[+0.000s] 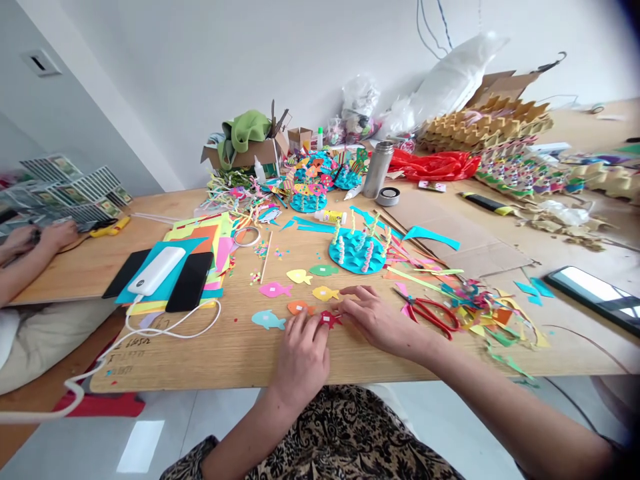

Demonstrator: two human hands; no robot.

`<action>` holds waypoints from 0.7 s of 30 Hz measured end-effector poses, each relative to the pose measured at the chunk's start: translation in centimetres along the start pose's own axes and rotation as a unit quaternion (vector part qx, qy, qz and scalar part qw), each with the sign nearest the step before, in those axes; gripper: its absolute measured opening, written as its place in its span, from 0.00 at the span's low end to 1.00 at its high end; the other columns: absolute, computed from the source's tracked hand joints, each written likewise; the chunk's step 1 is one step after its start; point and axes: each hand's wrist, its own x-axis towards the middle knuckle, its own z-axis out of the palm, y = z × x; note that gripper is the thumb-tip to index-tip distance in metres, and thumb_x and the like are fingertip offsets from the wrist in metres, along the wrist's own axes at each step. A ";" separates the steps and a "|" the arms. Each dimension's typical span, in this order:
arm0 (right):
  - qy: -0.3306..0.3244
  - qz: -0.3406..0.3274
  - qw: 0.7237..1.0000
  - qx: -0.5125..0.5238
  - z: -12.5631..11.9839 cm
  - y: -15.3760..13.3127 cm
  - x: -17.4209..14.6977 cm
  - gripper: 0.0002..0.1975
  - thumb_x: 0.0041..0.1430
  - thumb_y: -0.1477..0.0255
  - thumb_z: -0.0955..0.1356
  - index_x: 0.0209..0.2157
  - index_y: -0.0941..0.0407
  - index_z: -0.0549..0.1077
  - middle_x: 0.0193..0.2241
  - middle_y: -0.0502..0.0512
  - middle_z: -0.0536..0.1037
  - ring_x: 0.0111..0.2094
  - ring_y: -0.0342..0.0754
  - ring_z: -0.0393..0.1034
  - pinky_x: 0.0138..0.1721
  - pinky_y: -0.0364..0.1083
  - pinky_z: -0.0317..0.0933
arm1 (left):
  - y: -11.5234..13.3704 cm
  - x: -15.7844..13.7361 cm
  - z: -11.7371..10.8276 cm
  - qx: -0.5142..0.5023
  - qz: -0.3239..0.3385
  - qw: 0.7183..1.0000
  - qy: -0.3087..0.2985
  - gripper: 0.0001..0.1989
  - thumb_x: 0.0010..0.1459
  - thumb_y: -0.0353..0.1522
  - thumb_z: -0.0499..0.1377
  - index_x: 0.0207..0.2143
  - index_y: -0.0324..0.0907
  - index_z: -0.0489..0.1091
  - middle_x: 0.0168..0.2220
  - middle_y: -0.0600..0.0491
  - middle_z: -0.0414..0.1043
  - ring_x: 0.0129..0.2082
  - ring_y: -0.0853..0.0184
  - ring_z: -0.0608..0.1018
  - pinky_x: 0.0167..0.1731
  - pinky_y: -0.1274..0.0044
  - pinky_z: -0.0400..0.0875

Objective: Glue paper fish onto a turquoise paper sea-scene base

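Small paper fish lie on the table in front of me, several with a small white square on top. My left hand [303, 353] rests flat, its fingertips at the lower edges of the orange fish [299, 307] and the dark red fish [327, 319]. Bent but spread, the fingers of my right hand [373, 319] reach the dark red fish's tail. Around them lie a light blue fish [267, 320], a pink fish [275, 289], a pale yellow fish [299, 276], a green fish [323, 270] and a yellow-orange fish [325, 293].
Red-handled scissors [433, 315] and paper scraps [483, 310] are right of my hands. Behind the fish stands a blue base [357, 257] with twisted posts. A power bank [156, 270] and phone [189, 281] lie left on coloured paper. Another person's hands [57, 235] are far left.
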 end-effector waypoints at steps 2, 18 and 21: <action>0.000 0.023 1.000 -0.008 -0.6 0.2 -1.4 0.11 0.64 0.79 0.60 0.42 0.56 0.71 0.41 0.60 0.77 0.54 0.56 0.62 0.50 0.57 0.60 | 0.0 0.0 0.0 -0.003 -0.002 1.000 -0.003 0.22 0.51 0.20 0.53 0.49 0.40 0.71 0.51 0.48 0.73 0.56 0.52 0.68 0.55 0.57 0.66; 0.098 0.043 0.990 0.087 0.5 -3.5 -7.3 0.12 0.65 0.79 0.57 0.46 0.55 0.67 0.43 0.59 0.78 0.47 0.48 0.73 0.58 0.57 0.60 | 0.1 0.4 -0.3 -0.006 0.017 1.000 -0.005 0.18 0.54 0.21 0.53 0.47 0.38 0.72 0.50 0.47 0.73 0.58 0.53 0.66 0.56 0.58 0.64; 0.141 0.112 0.983 0.041 0.5 -2.1 -7.9 0.13 0.66 0.77 0.58 0.47 0.55 0.68 0.46 0.60 0.78 0.50 0.50 0.72 0.57 0.57 0.63 | 0.2 0.4 -0.2 -0.002 0.018 1.000 0.000 0.19 0.53 0.20 0.52 0.47 0.38 0.71 0.51 0.47 0.73 0.58 0.54 0.66 0.57 0.57 0.64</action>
